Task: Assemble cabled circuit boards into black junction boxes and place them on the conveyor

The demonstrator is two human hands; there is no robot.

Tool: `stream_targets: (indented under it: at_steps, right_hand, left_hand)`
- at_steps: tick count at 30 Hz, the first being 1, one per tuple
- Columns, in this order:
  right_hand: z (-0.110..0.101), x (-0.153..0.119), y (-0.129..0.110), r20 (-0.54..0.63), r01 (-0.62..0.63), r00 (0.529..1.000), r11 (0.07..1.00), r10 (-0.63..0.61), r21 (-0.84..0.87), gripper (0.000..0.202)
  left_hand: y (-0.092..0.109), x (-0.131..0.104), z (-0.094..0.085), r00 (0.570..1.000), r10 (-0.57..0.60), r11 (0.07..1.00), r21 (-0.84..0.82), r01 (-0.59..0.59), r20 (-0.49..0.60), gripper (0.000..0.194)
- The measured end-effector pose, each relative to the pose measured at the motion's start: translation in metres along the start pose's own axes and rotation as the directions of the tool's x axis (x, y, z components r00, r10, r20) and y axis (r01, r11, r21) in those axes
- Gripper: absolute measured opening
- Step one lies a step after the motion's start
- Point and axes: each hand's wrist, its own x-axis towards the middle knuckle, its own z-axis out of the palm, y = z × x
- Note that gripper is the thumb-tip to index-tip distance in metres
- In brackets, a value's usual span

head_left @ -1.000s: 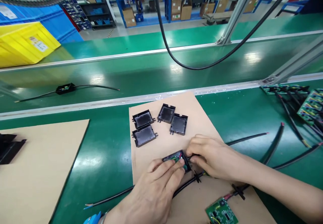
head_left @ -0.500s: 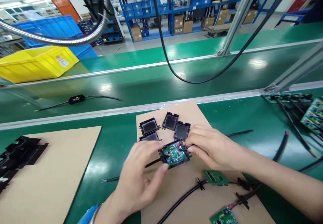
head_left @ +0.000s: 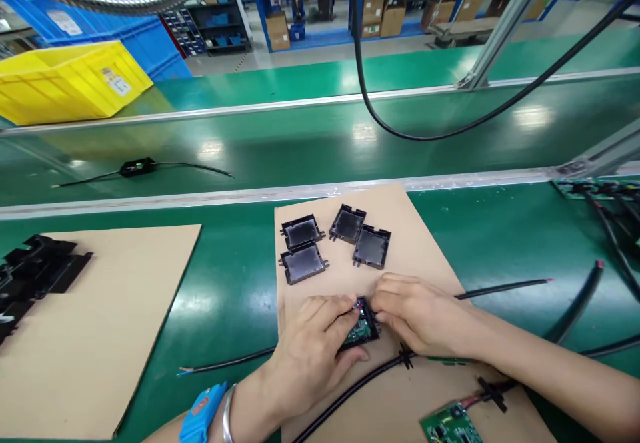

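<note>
Partly covered black case (head_left: 373, 322); green board (head_left: 358, 331) inside; left hand (head_left: 314, 348) clasping; right hand (head_left: 419, 311) pinching end

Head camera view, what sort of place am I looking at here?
Probably an electronics assembly workshop. A green circuit board sits in a black case partly under the left hand, four more black cases lie on cardboard, and blue shelving with cardboard boxes stands in the background.

At lower centre, the left hand (head_left: 313, 360), spread wide half a second ago, now lays its fingers over the circuit board (head_left: 362, 331) in the black housing (head_left: 375, 332), hiding its left part, while the nearest left tray (head_left: 303, 263) shows whole again.
</note>
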Motion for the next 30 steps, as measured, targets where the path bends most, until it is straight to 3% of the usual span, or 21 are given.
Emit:
stream_targets:
  at_steps: [5,9,13,15,17,19,20,22,25,27,30]
  right_hand:
    - [0.002,0.004,0.001,0.014,0.02,1.0,1.0,-0.02,0.01,0.019]
    - [0.01,0.002,0.005,-0.052,0.035,0.998,0.999,-0.034,0.013,0.02]
    - [-0.008,-0.006,0.005,-0.15,0.087,0.985,0.996,-0.09,-0.033,0.021]
    - [-0.029,-0.014,0.005,-0.3,0.08,0.948,0.992,-0.108,-0.102,0.019]
    - [-0.048,-0.023,0.008,-0.502,0.0,0.858,0.979,-0.105,-0.205,0.018]
    - [-0.057,-0.029,0.014,-0.617,-0.069,0.776,0.956,-0.128,-0.286,0.017]
    - [-0.057,-0.028,0.018,-0.614,-0.075,0.776,0.947,-0.142,-0.314,0.018]
    - [-0.05,-0.022,0.028,-0.507,-0.033,0.846,0.933,-0.166,-0.359,0.023]
    - [-0.034,-0.002,0.042,-0.326,-0.045,0.94,0.915,-0.097,-0.402,0.027]
    - [-0.026,0.011,0.047,-0.293,-0.085,0.955,0.906,-0.045,-0.415,0.021]
    - [-0.016,0.02,0.038,-0.264,-0.086,0.964,0.908,-0.028,-0.41,0.016]
  left_hand:
    - [-0.002,0.002,0.001,1.0,-0.01,1.0,0.004,0.01,0.003,0.044]
    - [0.003,0.002,0.001,1.0,-0.022,1.0,0.015,0.022,-0.013,0.044]
    - [0.009,0.012,-0.017,0.997,-0.057,0.998,0.032,0.056,0.044,0.048]
    - [0.005,0.033,-0.039,1.0,-0.016,0.997,0.071,0.016,0.004,0.049]
    - [-0.009,0.069,-0.064,0.997,0.015,0.986,0.164,-0.003,-0.07,0.049]
    - [-0.034,0.116,-0.086,0.994,-0.033,0.964,0.259,0.058,-0.1,0.047]
    - [-0.05,0.141,-0.093,0.992,-0.067,0.952,0.29,0.094,-0.103,0.046]
    - [-0.084,0.187,-0.098,0.988,-0.117,0.94,0.31,0.142,-0.099,0.045]
    - [-0.125,0.227,-0.085,0.981,-0.168,0.932,0.309,0.189,-0.092,0.045]
    - [-0.136,0.231,-0.071,0.979,-0.189,0.93,0.304,0.204,-0.078,0.048]
    - [-0.123,0.21,-0.055,0.981,-0.184,0.939,0.283,0.194,-0.064,0.039]
